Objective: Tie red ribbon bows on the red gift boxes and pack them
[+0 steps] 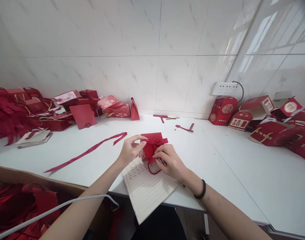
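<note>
A small red gift box [149,150] sits in front of me at the table's near side, partly over an open lined notebook [152,190]. A red ribbon bow [156,142] lies across the box top. My left hand [132,148] pinches the bow's left loop between thumb and fingers. With fingers closed, my right hand [171,161] grips a ribbon end at the box's lower right. Below the box hangs a twisted red cord handle [153,171]. The fingers hide part of the box's sides.
A loose red ribbon [90,150] stretches across the table at left. Red boxes [82,115] are heaped at back left, more boxes [272,131] at right. Ribbon scraps [184,128] lie near the wall. A white power strip [224,89] is on the wall; a white hanger [67,201] crosses lower left.
</note>
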Demonstrator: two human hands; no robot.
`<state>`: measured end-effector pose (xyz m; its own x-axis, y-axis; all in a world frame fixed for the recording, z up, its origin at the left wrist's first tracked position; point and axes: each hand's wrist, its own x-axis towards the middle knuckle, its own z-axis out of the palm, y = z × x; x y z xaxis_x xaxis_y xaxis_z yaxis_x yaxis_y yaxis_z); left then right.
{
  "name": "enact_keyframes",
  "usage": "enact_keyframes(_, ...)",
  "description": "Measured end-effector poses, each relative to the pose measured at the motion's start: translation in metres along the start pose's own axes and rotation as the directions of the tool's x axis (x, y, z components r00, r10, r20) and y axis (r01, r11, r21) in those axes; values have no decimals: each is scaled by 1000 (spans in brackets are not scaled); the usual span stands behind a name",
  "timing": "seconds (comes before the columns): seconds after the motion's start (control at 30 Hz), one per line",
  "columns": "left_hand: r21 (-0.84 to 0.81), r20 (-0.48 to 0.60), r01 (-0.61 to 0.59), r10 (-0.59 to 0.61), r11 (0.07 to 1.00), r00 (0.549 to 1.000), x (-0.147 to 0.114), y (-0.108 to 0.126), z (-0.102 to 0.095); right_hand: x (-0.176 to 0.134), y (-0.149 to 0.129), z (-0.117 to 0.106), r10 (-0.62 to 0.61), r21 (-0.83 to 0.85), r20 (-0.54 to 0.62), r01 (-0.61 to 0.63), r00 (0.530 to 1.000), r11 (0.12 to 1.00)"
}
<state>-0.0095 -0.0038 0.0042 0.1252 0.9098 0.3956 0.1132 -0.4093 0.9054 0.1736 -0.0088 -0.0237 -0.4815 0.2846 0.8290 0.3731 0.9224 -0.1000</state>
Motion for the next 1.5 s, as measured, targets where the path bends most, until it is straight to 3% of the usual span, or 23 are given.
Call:
enact_keyframes(0.33, -150, 122, 62, -44, 987, 992, -1, 5, -2, 0, -1, 0, 6, 8, 13, -6, 1000, 1000)
enact_keyframes(0.57, -105, 57, 62, -56, 993, 997, -1, 6, 1, 0, -1, -1, 1, 2, 10, -1, 1000, 1000)
enact_keyframes(1.1, -100, 66, 89, -82, 991, 994, 1, 2, 3, 1, -2, -2, 0, -4, 26, 0, 1000, 1000)
enact_keyframes(1.3, -195, 113, 89, -67, 977, 991, 0, 4, 3, 0, -1, -2, -1, 6, 16, 1, 1000, 1000)
enact_keyframes(1.5, -167, 63, 68, -58, 984, 996, -1, 8, 5, 1, -1, -3, -4, 27, 11, 4, 1000, 1000)
